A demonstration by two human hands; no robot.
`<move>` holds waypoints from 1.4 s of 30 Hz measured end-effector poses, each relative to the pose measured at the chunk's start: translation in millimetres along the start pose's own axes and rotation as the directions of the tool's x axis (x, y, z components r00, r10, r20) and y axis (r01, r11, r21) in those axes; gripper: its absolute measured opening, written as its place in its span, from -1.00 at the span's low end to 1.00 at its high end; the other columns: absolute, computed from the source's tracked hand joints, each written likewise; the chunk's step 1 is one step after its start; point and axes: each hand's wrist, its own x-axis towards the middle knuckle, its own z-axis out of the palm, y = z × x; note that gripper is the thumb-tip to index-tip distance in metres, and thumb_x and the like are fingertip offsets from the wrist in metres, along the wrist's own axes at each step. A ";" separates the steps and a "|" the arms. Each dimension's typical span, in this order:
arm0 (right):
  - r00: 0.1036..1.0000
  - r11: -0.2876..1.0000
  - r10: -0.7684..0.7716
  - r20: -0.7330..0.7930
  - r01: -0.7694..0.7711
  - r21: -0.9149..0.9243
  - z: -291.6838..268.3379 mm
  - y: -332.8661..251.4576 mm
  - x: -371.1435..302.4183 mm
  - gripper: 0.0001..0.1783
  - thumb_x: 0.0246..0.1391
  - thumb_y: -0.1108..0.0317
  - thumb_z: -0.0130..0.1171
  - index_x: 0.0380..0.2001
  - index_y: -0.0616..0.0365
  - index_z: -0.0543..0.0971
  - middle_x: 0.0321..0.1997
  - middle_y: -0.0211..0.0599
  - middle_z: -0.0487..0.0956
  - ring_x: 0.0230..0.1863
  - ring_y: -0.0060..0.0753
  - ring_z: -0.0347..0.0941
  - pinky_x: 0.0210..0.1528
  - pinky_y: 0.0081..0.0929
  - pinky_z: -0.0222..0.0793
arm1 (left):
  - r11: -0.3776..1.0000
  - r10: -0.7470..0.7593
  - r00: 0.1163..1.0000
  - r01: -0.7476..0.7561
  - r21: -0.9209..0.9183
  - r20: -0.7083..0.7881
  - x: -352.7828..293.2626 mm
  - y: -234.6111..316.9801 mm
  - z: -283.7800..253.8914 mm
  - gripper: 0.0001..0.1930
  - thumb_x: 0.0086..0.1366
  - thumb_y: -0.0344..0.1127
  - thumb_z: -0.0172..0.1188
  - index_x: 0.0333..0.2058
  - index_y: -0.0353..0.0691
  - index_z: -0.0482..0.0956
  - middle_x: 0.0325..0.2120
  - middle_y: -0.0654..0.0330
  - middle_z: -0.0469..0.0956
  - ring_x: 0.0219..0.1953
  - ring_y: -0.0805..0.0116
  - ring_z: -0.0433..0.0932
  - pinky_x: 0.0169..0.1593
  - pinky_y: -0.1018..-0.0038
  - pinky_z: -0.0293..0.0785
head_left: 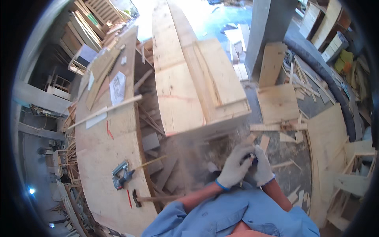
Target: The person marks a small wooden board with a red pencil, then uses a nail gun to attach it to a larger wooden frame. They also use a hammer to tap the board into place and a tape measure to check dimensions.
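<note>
Both my hands wear white gloves with blue cuffs and meet close in front of my body. My left hand (235,166) is closed, its fingers curled against a small dark object (254,161) with a light spot on it. From the other side my right hand (263,170) closes round the same object. Its kind is mostly hidden by the gloves. Beyond my hands lies a long pale panel of plywood boards (177,94), its near end edge facing me and apart from my hands.
On the wooden workbench (118,150) at left lie a nail gun (121,175), a hammer (136,197), a red pencil (129,198) and a thin wood strip (104,112). A grey pillar (268,35) stands at far right. Wood offcuts (282,136) litter the floor beside me.
</note>
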 end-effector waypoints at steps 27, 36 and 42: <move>0.512 -0.331 -0.033 0.858 0.805 -0.492 129.1 -196.3 -29.0 -0.54 0.06 0.43 0.45 0.07 0.16 0.66 -0.02 -0.06 0.69 -0.04 0.01 0.68 0.03 -0.17 0.62 | 0.871 -0.337 0.934 0.358 -0.336 0.122 81.3 125.2 -42.0 -0.85 0.46 -0.33 0.26 -0.09 -0.24 0.57 -0.35 0.33 0.53 -0.25 0.56 0.55 -0.15 0.54 0.53; 0.488 -0.546 -0.148 0.860 0.685 -0.482 137.5 -280.0 15.3 -0.65 0.00 0.54 0.37 -0.08 0.19 0.69 -0.16 -0.16 0.66 -0.10 -0.15 0.64 0.03 -0.29 0.53 | 0.982 -0.178 0.946 0.187 0.008 -0.270 81.9 146.1 -137.9 -0.67 0.37 -0.35 0.26 0.05 -0.36 0.62 -0.18 0.07 0.69 -0.12 0.32 0.69 0.10 0.29 0.62; 0.661 -0.517 -0.114 0.742 0.598 -0.612 177.4 -304.4 61.5 -0.67 0.09 0.42 0.29 -0.06 0.31 0.69 -0.21 -0.12 0.63 -0.17 -0.27 0.58 0.01 -0.34 0.51 | 0.506 0.439 0.898 -0.240 0.828 -0.008 79.0 112.0 -119.7 -0.52 0.30 -0.33 0.35 0.21 -0.17 0.62 0.21 0.04 0.59 0.31 -0.06 0.53 0.37 0.11 0.47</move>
